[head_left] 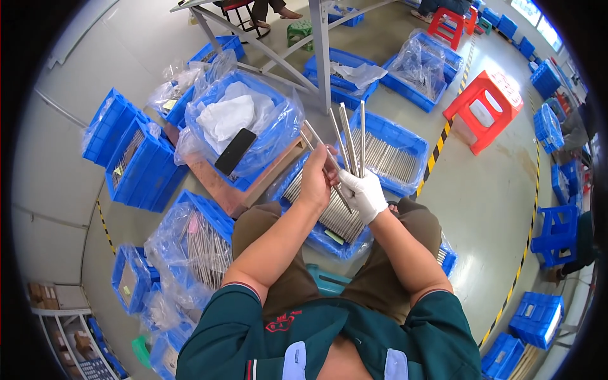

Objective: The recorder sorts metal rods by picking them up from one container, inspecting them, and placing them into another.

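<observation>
My left hand [316, 179], bare, is closed around a couple of thin metal rods [312, 131] that slant up to the left. Beside it, my right hand [364, 195] wears a white glove and grips several silvery metal rods [352, 140], which stand up fanned out from the fist. The two hands almost touch, so part of the rods between them is hidden. Below them, between my knees, rows of similar rods [345, 221] lie in a plastic-lined blue crate [342, 251]. Just beyond my right hand, another blue crate [415, 140] holds more rods [387, 156].
A black phone-like object [235, 152] rests on a lined blue crate [209, 95] at left. Loose rods [208, 247] fill a bagged crate near my left knee. A red stool [487, 107] stands to the right, past striped floor tape [437, 149]. Other people sit farther off.
</observation>
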A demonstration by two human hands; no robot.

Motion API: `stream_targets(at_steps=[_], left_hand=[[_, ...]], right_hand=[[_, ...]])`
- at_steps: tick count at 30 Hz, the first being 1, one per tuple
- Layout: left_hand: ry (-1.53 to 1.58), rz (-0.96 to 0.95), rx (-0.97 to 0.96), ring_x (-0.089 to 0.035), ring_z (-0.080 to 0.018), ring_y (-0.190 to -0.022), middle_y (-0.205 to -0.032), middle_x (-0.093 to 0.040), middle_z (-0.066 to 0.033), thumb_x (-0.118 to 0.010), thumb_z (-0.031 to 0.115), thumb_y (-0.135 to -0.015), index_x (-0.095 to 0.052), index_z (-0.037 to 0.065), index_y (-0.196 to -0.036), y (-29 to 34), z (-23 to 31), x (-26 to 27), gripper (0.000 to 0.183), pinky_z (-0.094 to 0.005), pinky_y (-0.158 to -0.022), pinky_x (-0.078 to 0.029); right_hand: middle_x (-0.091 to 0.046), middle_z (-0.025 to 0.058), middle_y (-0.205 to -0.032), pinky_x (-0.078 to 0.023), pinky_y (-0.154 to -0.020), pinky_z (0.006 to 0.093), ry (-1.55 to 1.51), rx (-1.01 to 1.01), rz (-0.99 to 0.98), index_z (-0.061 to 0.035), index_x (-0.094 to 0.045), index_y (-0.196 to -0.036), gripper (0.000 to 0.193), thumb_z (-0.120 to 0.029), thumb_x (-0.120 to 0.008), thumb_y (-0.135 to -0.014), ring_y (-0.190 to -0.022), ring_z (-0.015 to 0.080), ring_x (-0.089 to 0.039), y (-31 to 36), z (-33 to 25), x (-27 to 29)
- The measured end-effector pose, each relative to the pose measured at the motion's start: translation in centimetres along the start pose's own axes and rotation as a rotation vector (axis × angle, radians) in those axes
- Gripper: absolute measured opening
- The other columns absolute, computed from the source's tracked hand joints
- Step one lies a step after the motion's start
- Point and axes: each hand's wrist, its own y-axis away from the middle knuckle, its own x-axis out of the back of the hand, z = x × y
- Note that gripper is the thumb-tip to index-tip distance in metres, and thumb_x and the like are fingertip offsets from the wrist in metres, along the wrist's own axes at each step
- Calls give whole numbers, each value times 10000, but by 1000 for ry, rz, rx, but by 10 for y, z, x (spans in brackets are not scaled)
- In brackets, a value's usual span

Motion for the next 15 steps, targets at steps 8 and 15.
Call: stream_targets(at_steps=[8, 15], left_hand=[[-183, 13, 92, -523, -64, -637, -767, -562, 30, -514, 340, -916, -580, 107, -963, 13, -16, -9, 247, -210, -516, -387], [-292, -20, -15, -358, -28, -513, -647, -426, 50, -482, 295, -934, -549, 94, -855, -4, 4, 0, 226, -194, -445, -275]], right_hand=[[-423, 4, -498, -243, -350, 241, 5, -15, 37, -90, -517, -725, 202, -213, -600, -862, -365, 92, -351, -17, 1, 7], [-515, 34, -579, -372, -406, 242, 333, 159, 216, -50, -542, -765, 213, -236, -591, -856, -452, 94, -469, -36, -5, 8]])
